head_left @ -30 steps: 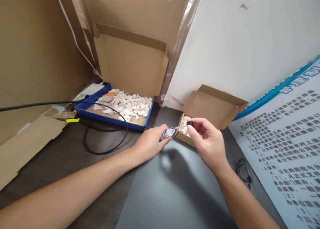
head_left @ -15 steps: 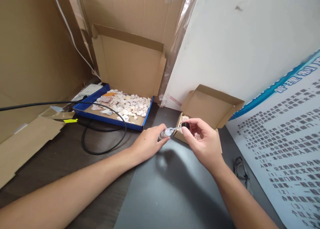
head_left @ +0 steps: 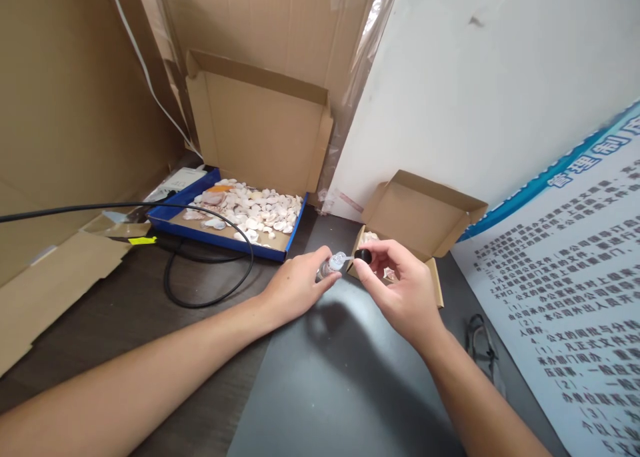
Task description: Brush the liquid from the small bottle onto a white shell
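Between the thumb and fingers of my left hand [head_left: 295, 284] is a small clear bottle [head_left: 334, 264], tilted with its open neck toward the right. My right hand [head_left: 397, 280] pinches a round black cap [head_left: 363, 256]. A thin pale stem runs from the cap to the bottle's mouth; its far end seems to be inside the neck. Behind my right hand stands a small cardboard box [head_left: 435, 284] with its lid up, holding pinkish-white pieces partly hidden by my fingers.
A blue-edged box [head_left: 225, 240] full of white seashells [head_left: 260, 207] stands at the back left, lid raised. A black cable [head_left: 200, 305] loops before it. Glasses [head_left: 484, 347] lie at the right near a printed poster [head_left: 575, 277]. Cardboard [head_left: 55, 297] lies at the left.
My right hand has moved left toward the bottle, bringing the black cap closer, and less of the stem shows between them. My left hand holds the bottle in the same place.
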`<action>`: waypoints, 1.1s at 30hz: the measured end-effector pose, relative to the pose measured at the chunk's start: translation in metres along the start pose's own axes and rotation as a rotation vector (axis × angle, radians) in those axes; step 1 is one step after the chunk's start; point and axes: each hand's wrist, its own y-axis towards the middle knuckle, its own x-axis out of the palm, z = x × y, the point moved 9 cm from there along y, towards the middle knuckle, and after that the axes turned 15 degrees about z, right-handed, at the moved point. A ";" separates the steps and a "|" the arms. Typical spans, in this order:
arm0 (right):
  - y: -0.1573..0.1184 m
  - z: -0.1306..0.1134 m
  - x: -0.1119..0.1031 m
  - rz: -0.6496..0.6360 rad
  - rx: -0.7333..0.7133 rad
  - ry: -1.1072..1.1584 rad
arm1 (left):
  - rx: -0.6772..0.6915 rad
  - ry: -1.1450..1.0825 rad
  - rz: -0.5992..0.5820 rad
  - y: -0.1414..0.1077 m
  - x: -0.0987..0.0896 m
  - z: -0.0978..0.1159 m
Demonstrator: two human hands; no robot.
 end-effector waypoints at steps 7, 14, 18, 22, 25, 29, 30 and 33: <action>0.004 -0.009 -0.007 0.006 -0.062 -0.067 | -0.030 -0.001 -0.013 0.001 -0.001 -0.003; 0.009 -0.012 -0.015 0.034 -0.063 -0.081 | -0.046 -0.011 -0.002 0.001 0.000 -0.007; 0.010 -0.010 -0.018 0.052 -0.048 -0.048 | -0.048 -0.015 -0.009 0.001 0.001 -0.007; 0.010 -0.008 -0.018 0.056 -0.046 -0.047 | -0.054 -0.023 -0.012 0.001 0.000 -0.006; 0.009 -0.009 -0.016 0.044 -0.051 -0.065 | -0.047 -0.031 -0.011 0.001 0.000 -0.004; 0.007 -0.012 -0.012 0.028 -0.074 -0.062 | -0.038 -0.028 -0.011 0.000 -0.001 -0.003; 0.007 -0.012 -0.012 0.027 -0.080 -0.061 | -0.037 -0.027 -0.010 0.000 -0.001 -0.003; 0.007 -0.012 -0.012 0.031 -0.088 -0.068 | -0.047 -0.027 -0.007 0.001 -0.001 -0.004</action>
